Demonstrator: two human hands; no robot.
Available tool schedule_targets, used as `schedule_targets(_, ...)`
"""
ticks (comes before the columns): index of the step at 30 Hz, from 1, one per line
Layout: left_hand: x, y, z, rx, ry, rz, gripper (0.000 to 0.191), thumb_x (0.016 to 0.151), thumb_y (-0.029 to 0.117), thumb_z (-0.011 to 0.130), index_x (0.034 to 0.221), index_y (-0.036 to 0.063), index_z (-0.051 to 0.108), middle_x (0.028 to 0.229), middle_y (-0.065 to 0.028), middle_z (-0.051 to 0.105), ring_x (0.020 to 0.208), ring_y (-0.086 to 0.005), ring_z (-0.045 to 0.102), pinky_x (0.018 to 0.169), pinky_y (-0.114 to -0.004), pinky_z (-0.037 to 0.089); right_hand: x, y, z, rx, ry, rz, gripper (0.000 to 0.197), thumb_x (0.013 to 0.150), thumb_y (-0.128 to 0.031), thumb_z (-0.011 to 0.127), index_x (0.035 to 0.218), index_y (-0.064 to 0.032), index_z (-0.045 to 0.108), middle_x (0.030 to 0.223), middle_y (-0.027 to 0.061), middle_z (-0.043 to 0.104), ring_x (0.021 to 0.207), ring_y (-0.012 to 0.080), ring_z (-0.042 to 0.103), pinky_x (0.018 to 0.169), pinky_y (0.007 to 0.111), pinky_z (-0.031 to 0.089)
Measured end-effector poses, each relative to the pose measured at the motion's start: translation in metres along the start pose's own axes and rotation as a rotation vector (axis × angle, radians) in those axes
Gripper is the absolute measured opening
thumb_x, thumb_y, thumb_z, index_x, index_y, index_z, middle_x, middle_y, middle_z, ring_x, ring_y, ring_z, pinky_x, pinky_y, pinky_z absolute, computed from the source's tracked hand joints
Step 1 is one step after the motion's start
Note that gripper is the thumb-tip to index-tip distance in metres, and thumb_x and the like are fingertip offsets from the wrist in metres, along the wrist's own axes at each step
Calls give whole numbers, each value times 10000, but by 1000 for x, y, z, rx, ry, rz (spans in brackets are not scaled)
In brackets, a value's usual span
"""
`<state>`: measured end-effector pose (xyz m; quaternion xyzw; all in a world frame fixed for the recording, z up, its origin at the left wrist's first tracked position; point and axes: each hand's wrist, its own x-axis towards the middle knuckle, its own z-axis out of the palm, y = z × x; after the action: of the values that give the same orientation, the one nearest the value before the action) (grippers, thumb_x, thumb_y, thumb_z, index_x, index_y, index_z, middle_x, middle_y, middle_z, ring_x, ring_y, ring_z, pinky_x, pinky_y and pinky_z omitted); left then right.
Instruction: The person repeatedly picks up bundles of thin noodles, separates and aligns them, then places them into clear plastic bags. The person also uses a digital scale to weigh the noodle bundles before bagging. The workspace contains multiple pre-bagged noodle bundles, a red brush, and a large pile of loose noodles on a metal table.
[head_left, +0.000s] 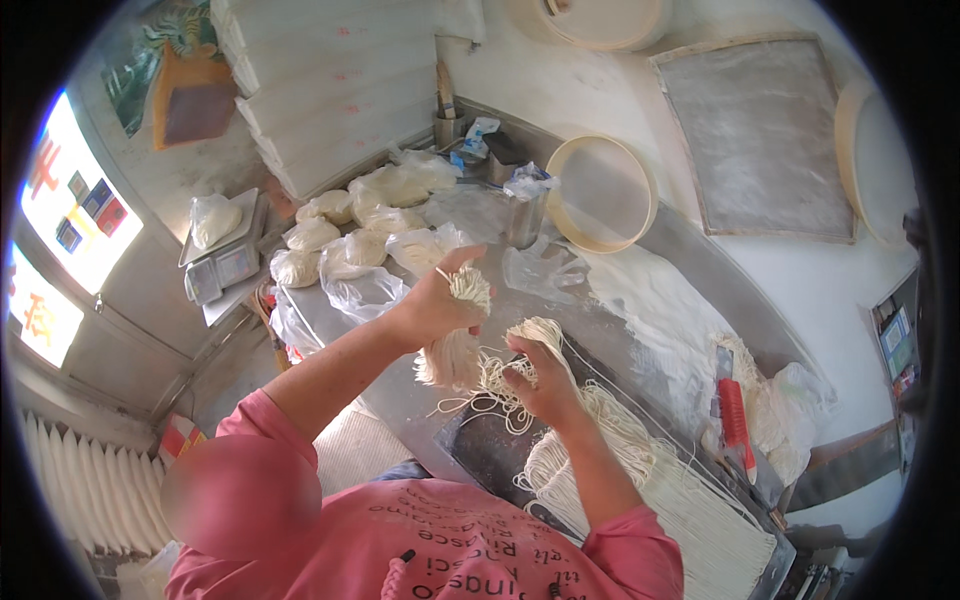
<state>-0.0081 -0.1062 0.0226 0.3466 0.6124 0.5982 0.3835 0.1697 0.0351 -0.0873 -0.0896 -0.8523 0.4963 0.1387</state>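
Note:
My left hand (439, 300) is closed around a thick bundle of fresh noodles (450, 360), whose cut ends hang below the fist. My right hand (551, 386) is at a heap of loose noodles (541, 330), thumb and index finger apart with strands showing between them. Its other fingers are hidden, so its grip is unclear. More noodles (592, 442) lie in looped piles under my right forearm, on a dark board (480, 435). Long straight strands (705, 510) are laid side by side at the board's right end.
Several plastic-bagged portions (311, 234) sit at the table's far left, near a scale (225, 262). A round sieve (604, 195) leans behind a metal canister (527, 217) and a plastic glove (544, 270). Flour (652, 307) covers the back; a red brush (735, 420) lies right.

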Motion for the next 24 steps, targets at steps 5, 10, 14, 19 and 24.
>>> schedule_targets(5, -5, 23, 37, -152, 140, 271, 712, 786, -72, 627, 1424, 46, 334, 1100, -103, 622, 809, -131, 596, 691, -293, 523, 13, -39, 55, -36, 337, -368, 851, 792, -260, 745, 1420, 28, 247, 1386, 216, 373, 1295, 321, 383, 1063, 416, 311)
schedule_targets(10, -14, 48, 65, -606, 278, 202, 595, 822, -61, 564, 1376, 72, 391, 992, -123, 650, 748, -163, 604, 701, -301, 524, 50, -52, 72, 339, 704, -544, 764, 777, -108, 715, 1384, 47, 277, 1286, 207, 463, 1169, 311, 495, 987, 423, 394)
schedule_targets(14, -4, 22, 51, -1123, 80, 32, 479, 880, 34, 518, 1335, 146, 422, 1067, -164, 611, 770, -191, 619, 750, -391, 544, 53, -71, 67, 253, 944, -411, 661, 740, -73, 759, 1277, 3, 380, 1176, 119, 530, 1062, 216, 544, 935, 335, 427)
schedule_targets(19, -2, -6, -4, -1215, -67, -98, 502, 888, 48, 545, 1360, 122, 390, 1103, -172, 594, 858, -210, 624, 799, -386, 534, 47, -67, 75, -16, 782, -204, 671, 684, -88, 816, 1229, -40, 428, 1117, 114, 556, 1008, 209, 571, 873, 324, 457)
schedule_targets(24, -8, -122, -108, 463, 335, 175, 543, 832, 211, 710, 1327, 153, 495, 1232, -164, 541, 1123, -314, 531, 918, -431, 469, 29, -22, 105, -192, 624, 90, 591, 665, -115, 804, 1177, -87, 511, 1055, 134, 635, 938, 281, 641, 799, 362, 507)
